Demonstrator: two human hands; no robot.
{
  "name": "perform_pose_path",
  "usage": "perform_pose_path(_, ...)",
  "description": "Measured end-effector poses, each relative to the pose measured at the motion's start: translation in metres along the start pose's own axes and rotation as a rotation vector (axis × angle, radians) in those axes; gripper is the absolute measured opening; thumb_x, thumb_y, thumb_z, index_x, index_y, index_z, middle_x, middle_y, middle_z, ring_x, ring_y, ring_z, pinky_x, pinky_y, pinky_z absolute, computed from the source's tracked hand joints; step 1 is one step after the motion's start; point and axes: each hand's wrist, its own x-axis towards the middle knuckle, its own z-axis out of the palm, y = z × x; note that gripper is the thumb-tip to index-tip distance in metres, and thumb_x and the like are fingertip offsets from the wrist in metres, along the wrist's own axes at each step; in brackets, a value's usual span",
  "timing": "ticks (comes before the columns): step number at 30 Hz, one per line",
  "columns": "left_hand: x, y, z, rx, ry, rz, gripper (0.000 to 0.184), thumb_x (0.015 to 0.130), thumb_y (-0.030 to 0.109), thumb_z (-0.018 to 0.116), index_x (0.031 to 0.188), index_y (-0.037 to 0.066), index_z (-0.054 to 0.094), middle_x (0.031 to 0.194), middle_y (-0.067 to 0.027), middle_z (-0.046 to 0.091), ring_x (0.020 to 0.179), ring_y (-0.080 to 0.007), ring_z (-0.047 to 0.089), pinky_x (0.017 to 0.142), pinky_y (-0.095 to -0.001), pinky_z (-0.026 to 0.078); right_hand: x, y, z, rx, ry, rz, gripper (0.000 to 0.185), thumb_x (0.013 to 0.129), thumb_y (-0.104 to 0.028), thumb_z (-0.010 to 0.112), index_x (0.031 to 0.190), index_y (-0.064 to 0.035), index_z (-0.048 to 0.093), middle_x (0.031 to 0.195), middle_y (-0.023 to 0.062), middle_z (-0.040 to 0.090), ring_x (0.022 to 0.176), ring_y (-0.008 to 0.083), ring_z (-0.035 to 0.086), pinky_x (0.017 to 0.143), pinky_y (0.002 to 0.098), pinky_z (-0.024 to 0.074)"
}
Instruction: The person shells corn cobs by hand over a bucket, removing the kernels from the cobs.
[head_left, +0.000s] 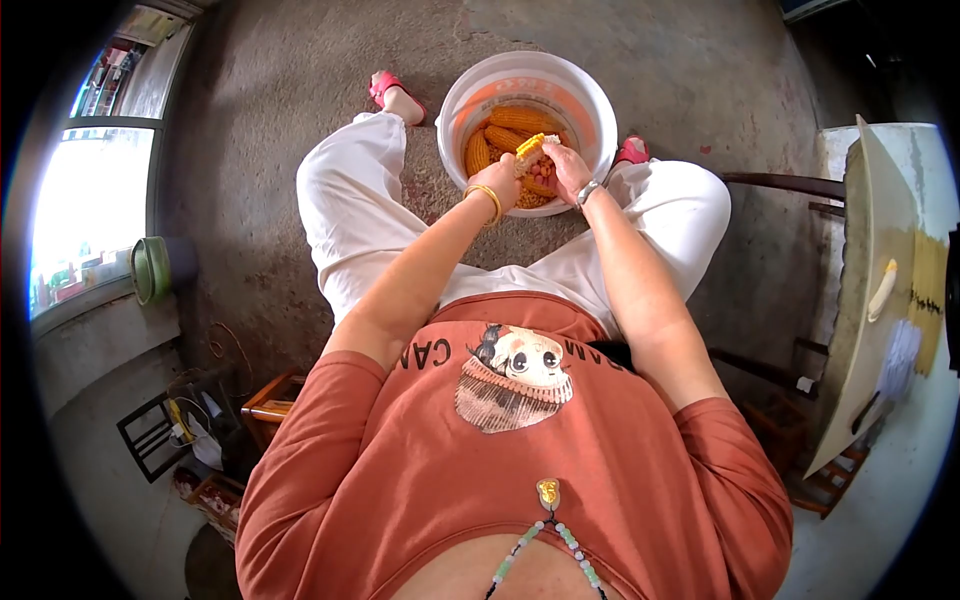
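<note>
A partly stripped corn cob [529,148] is between my two hands, above a white bucket [594,92]. Bright yellow kernels cover part of the cob, and pale bare core shows elsewhere. My left hand [496,178], with a gold bangle at the wrist, is closed round the near left end. At the other end, my right hand [569,170] grips the cob, its wrist wearing a silver band. Inside the bucket lie several whole orange corn cobs [519,119] and loose kernels [533,201]. Some fingertips are hidden by the cob.
The bucket stands on a concrete floor [300,60] between my legs. At the right is a table [860,330] with a pale curved object on it. Wooden stools [270,405] are low at the left. A green container [150,270] sits near the bright window.
</note>
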Motion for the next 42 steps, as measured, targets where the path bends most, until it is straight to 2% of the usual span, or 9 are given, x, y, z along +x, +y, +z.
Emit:
perform_pose_path(4,-0.005,0.006,-0.004,0.003,-0.018,-0.013,0.033,0.083,0.022,0.054,0.109,0.005,0.042,0.096,-0.0209,0.063,0.092,-0.0360,0.061,0.078,-0.0447,0.047,-0.006,-0.008,0.011,-0.019,0.119,0.038,0.032,0.087,-0.043,0.056,0.098,-0.0130,0.056,0.085,-0.0007,0.058,0.074,0.0096,0.057,0.067,0.0278,0.0499)
perform_pose_path(9,-0.009,0.012,-0.001,0.095,0.003,-0.037,0.030,0.084,0.023,0.054,0.107,0.007,0.043,0.092,-0.0190,0.065,0.086,-0.0343,0.063,0.074,-0.0443,0.048,-0.008,-0.011,0.018,-0.160,0.244,0.038,0.034,0.081,-0.043,0.066,0.094,-0.0131,0.058,0.083,-0.0014,0.057,0.073,0.0084,0.054,0.065,0.0265,0.0487)
perform_pose_path(12,-0.006,0.012,0.000,0.085,-0.009,-0.055,0.030,0.084,0.022,0.054,0.107,0.007,0.043,0.092,-0.0192,0.064,0.087,-0.0344,0.063,0.074,-0.0443,0.048,-0.003,-0.004,0.012,-0.088,0.179,-0.020,0.028,0.084,-0.039,0.063,0.093,-0.0123,0.059,0.081,-0.0012,0.058,0.066,0.0101,0.055,0.057,0.0248,0.0472)
perform_pose_path(15,-0.004,0.008,0.000,0.080,-0.016,-0.044,0.026,0.084,0.019,0.051,0.106,0.006,0.045,0.093,-0.0185,0.065,0.088,-0.0337,0.064,0.075,-0.0431,0.049,0.003,0.001,0.004,-0.059,0.064,-0.051,0.024,0.086,-0.034,0.062,0.093,-0.0116,0.059,0.082,-0.0003,0.060,0.067,0.0111,0.056,0.059,0.0259,0.0480)
perform_pose_path(21,-0.002,0.003,0.001,0.061,0.007,-0.020,0.026,0.085,0.019,0.049,0.107,0.006,0.046,0.093,-0.0178,0.065,0.088,-0.0333,0.064,0.076,-0.0429,0.049,-0.001,0.000,0.002,0.076,0.002,0.011,0.020,0.086,-0.030,0.061,0.094,-0.0118,0.059,0.082,0.0004,0.060,0.069,0.0131,0.058,0.061,0.0271,0.0486)
perform_pose_path(25,-0.003,0.006,0.001,0.060,-0.009,-0.039,0.034,0.083,0.021,0.055,0.111,0.007,0.043,0.093,-0.0187,0.064,0.088,-0.0339,0.063,0.075,-0.0443,0.048,-0.001,-0.004,0.009,0.013,0.121,0.049,0.023,0.084,-0.033,0.064,0.092,-0.0124,0.059,0.080,-0.0007,0.059,0.068,0.0109,0.056,0.061,0.0259,0.0483)
perform_pose_path(30,-0.006,0.010,0.003,0.123,0.008,-0.027,0.032,0.083,0.021,0.055,0.110,0.008,0.043,0.091,-0.0182,0.065,0.086,-0.0342,0.063,0.073,-0.0442,0.049,-0.001,-0.006,0.011,-0.209,0.183,0.070,0.027,0.080,-0.033,0.070,0.092,-0.0118,0.059,0.081,-0.0019,0.058,0.070,0.0091,0.054,0.061,0.0246,0.0479)
perform_pose_path(36,-0.006,0.010,0.000,0.110,-0.009,-0.031,0.031,0.084,0.021,0.053,0.110,0.007,0.043,0.092,-0.0181,0.065,0.086,-0.0345,0.063,0.074,-0.0444,0.049,-0.004,-0.003,0.007,0.002,0.014,0.058,0.019,0.084,-0.025,0.065,0.094,-0.0103,0.058,0.083,-0.0004,0.059,0.072,0.0110,0.055,0.064,0.0264,0.0483)
perform_pose_path(42,-0.002,0.007,-0.001,0.060,-0.016,-0.041,0.031,0.083,0.019,0.052,0.110,0.007,0.043,0.094,-0.0179,0.065,0.088,-0.0341,0.063,0.075,-0.0444,0.048,-0.007,-0.006,0.005,0.007,0.009,0.076,0.016,0.085,-0.022,0.063,0.095,-0.0098,0.058,0.083,0.0008,0.059,0.073,0.0138,0.057,0.069,0.0283,0.0500)
